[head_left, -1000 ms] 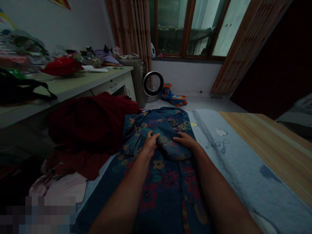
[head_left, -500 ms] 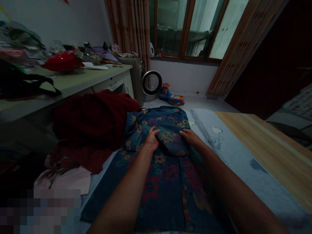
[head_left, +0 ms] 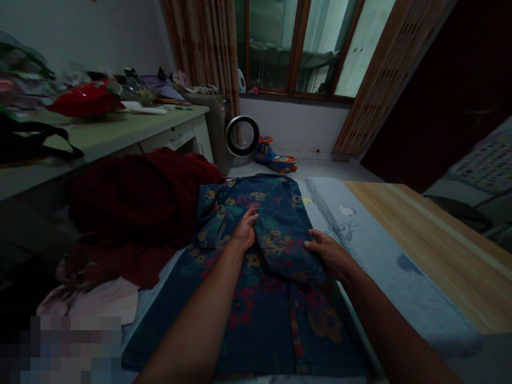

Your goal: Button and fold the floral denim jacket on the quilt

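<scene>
A dark blue garment (head_left: 264, 314) with a red and yellow flower print lies flat on the bed in front of me. One sleeve (head_left: 280, 240) is folded across its upper part. My left hand (head_left: 245, 232) rests flat on the garment, fingers stretched out against the sleeve's left edge. My right hand (head_left: 328, 253) lies at the sleeve's lower right edge, fingers curled over the cloth.
A heap of dark red clothes (head_left: 136, 197) lies left of the garment, with pale pink cloth (head_left: 100, 301) below it. A cluttered desk (head_left: 120, 133) stands at the left. A light grey blanket (head_left: 384, 266) covers a wooden surface (head_left: 432, 234) on the right. A ring-shaped fan (head_left: 241, 136) and a toy car (head_left: 276, 157) are on the floor.
My right hand has slid down and toward me along the folded sleeve's right edge. My left hand has stayed near the sleeve's left edge. The view has shifted slightly.
</scene>
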Action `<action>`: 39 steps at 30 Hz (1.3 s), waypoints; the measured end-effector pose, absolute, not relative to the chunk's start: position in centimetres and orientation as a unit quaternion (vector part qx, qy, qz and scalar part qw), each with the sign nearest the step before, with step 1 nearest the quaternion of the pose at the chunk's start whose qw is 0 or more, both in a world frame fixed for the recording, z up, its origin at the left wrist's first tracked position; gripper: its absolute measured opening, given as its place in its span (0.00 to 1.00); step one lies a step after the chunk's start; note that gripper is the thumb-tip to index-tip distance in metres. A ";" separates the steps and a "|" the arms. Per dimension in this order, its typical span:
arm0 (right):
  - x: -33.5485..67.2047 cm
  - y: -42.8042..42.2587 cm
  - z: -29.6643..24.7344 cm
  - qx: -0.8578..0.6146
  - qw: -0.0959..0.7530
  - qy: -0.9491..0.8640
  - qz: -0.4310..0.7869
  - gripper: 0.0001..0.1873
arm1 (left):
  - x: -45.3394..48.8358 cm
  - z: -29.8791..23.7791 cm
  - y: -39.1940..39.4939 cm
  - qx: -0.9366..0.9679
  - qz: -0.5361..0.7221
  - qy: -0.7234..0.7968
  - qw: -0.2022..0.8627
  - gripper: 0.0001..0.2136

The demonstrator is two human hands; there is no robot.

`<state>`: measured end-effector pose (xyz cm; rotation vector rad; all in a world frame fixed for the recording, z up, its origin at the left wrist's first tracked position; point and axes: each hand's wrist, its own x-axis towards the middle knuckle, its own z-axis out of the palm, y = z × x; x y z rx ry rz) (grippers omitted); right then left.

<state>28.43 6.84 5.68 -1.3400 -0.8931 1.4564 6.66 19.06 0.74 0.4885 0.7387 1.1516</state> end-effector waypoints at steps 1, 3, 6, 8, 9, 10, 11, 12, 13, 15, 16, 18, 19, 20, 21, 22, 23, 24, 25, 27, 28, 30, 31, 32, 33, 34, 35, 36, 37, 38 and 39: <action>28.5 6.3 5.8 -0.540 0.474 -0.350 0.601 0.25 | 6.7 0.5 19.2 0.221 0.528 0.339 0.746 0.23; 28.7 5.1 6.1 -0.532 0.480 -0.326 0.617 0.25 | 6.7 0.1 19.3 0.226 0.526 0.338 0.747 0.22; 28.9 3.5 5.9 -0.532 0.468 -0.323 0.628 0.27 | 6.8 -0.2 19.3 0.245 0.526 0.312 0.753 0.20; 29.1 2.5 5.4 -0.535 0.444 -0.358 0.623 0.30 | 6.9 -0.3 19.2 0.257 0.520 0.296 0.759 0.19; 29.2 2.1 5.1 -0.535 0.428 -0.382 0.620 0.32 | 6.9 -0.3 19.2 0.263 0.515 0.294 0.761 0.19; 29.2 1.7 4.9 -0.534 0.413 -0.404 0.617 0.34 | 6.9 -0.3 19.1 0.270 0.509 0.296 0.762 0.20; 29.3 1.4 4.8 -0.535 0.403 -0.416 0.615 0.35 | 7.0 -0.4 19.1 0.276 0.505 0.301 0.760 0.20; 29.3 1.1 4.7 -0.535 0.399 -0.419 0.616 0.36 | 7.0 -0.4 19.0 0.281 0.505 0.306 0.756 0.20; 29.3 0.9 4.8 -0.533 0.401 -0.412 0.621 0.37 | 7.0 -0.4 19.0 0.284 0.508 0.312 0.751 0.20; 29.3 0.5 5.2 -0.518 0.422 -0.384 0.638 0.36 | 6.9 -0.4 19.1 0.287 0.519 0.321 0.739 0.19; 29.3 0.4 5.5 -0.505 0.434 -0.370 0.648 0.36 | 6.8 -0.3 19.1 0.288 0.524 0.322 0.734 0.19; 29.5 0.0 5.9 -0.480 0.452 -0.348 0.667 0.36 | 6.7 -0.3 19.1 0.292 0.530 0.320 0.729 0.18; 29.8 -0.1 6.0 -0.475 0.455 -0.340 0.672 0.36 | 6.7 -0.2 19.1 0.294 0.531 0.318 0.729 0.17; 30.0 -0.2 5.9 -0.476 0.455 -0.335 0.674 0.36 | 6.7 -0.2 19.1 0.297 0.530 0.316 0.729 0.17; 30.3 -0.3 5.7 -0.485 0.452 -0.332 0.671 0.36 | 6.7 -0.1 19.0 0.300 0.527 0.317 0.729 0.17; 30.6 -0.3 5.4 -0.499 0.448 -0.333 0.663 0.36 | 6.7 -0.1 19.0 0.304 0.523 0.320 0.729 0.18; 30.9 -0.3 5.1 -0.514 0.443 -0.336 0.653 0.35 | 6.8 -0.1 18.9 0.308 0.518 0.324 0.729 0.18; 31.2 -0.2 4.7 -0.526 0.438 -0.344 0.643 0.33 | 6.8 -0.1 18.8 0.313 0.513 0.328 0.729 0.18; 31.3 -0.1 4.5 -0.531 0.435 -0.354 0.636 0.32 | 6.8 -0.1 18.8 0.318 0.507 0.331 0.730 0.18; 31.4 -0.1 4.2 -0.514 0.432 -0.379 0.637 0.33 | 6.9 -0.3 18.8 0.328 0.496 0.335 0.731 0.20; 31.4 0.0 4.2 -0.495 0.431 -0.392 0.645 0.36 | 6.9 -0.3 18.8 0.335 0.490 0.335 0.731 0.21; 31.2 -0.1 4.3 -0.459 0.424 -0.415 0.662 0.47 | 6.9 -0.5 18.8 0.353 0.476 0.339 0.730 0.24; 31.0 -0.1 4.5 -0.449 0.419 -0.422 0.667 0.52 | 7.0 -0.6 18.8 0.364 0.469 0.344 0.728 0.25; 30.9 -0.1 4.6 -0.446 0.412 -0.426 0.671 0.56 | 7.1 -0.7 18.8 0.373 0.465 0.348 0.724 0.26; 30.7 -0.2 4.8 -0.449 0.406 -0.424 0.674 0.58 | 7.2 -0.8 18.9 0.381 0.464 0.349 0.720 0.27; 30.6 -0.2 4.9 -0.456 0.402 -0.416 0.677 0.58 | 7.3 -0.9 18.9 0.385 0.468 0.347 0.716 0.27; 30.4 -0.2 5.1 -0.460 0.401 -0.403 0.682 0.57 | 7.4 -0.9 19.0 0.387 0.476 0.343 0.712 0.28; 30.2 -0.2 5.3 -0.459 0.406 -0.389 0.688 0.55 | 7.5 -1.0 19.1 0.387 0.485 0.338 0.707 0.29; 30.1 -0.3 5.4 -0.455 0.417 -0.373 0.693 0.52 | 7.5 -1.1 19.2 0.388 0.496 0.338 0.700 0.29; 29.9 -0.3 5.6 -0.452 0.434 -0.357 0.693 0.49 | 7.6 -1.2 19.3 0.393 0.505 0.344 0.687 0.28; 29.8 -0.4 5.8 -0.451 0.449 -0.344 0.690 0.46 | 7.6 -1.4 19.4 0.404 0.511 0.361 0.667 0.28</action>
